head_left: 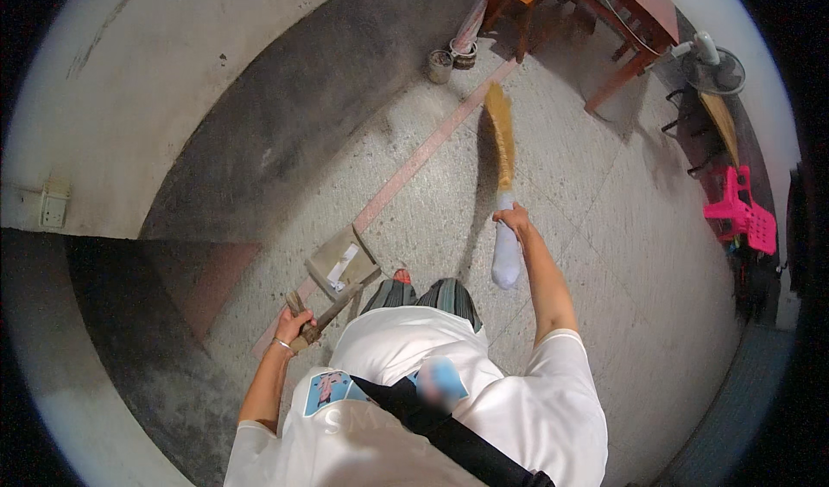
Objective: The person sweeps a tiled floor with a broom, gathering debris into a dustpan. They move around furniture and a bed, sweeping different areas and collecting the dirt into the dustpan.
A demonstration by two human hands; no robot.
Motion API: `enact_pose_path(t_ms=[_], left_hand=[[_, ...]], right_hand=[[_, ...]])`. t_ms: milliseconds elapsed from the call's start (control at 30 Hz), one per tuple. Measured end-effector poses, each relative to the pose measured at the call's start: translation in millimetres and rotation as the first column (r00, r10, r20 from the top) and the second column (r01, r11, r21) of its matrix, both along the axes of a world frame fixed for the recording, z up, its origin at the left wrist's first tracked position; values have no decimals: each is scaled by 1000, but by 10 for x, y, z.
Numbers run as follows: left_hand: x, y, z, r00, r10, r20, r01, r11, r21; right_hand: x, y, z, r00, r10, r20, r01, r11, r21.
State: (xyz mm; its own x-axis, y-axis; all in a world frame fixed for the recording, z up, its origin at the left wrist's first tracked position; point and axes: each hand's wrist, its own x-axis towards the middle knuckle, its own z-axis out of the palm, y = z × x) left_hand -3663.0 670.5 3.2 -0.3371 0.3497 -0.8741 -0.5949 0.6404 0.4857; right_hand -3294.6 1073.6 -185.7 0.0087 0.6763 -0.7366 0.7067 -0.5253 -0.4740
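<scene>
Shows faint, pale lettering and coloured print patches on the white shirt (535, 401), lower centre of the frame; shows too a white strip (344, 267) in the dustpan (321, 262), left of centre, with any writing too small to read; grips the broom (501, 142), just right of centre and reaching into the upper part of the frame, with the right hand (515, 218), fingers curled round the white-covered handle (507, 267); points the yellowish bristles toward the top, handle end toward the bottom, long axis nearly vertical and leaning slightly left at the top; holds the dustpan's brownish handle (339, 307), slanting toward the lower left, in the curled fingers of the left hand (295, 325).
</scene>
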Motion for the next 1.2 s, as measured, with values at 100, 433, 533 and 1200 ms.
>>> enact_pose_path(t_ms=[100, 433, 533, 1200], left_hand=[[150, -30, 22, 997, -41, -63, 44, 998, 33], [366, 742, 54, 941, -222, -254, 238, 971, 33], [592, 808, 1, 970, -112, -216, 131, 989, 74], [1788, 1212, -114, 975, -61, -216, 91, 987, 133]], right_hand=[[41, 248, 76, 997, 67, -35, -69, 996, -53], [11, 566, -277, 866, 493, 87, -499, 863, 76], [489, 464, -141, 813, 578, 77, -583, 808, 90], [509, 1289, 77, 619, 779, 103, -786, 614, 76]])
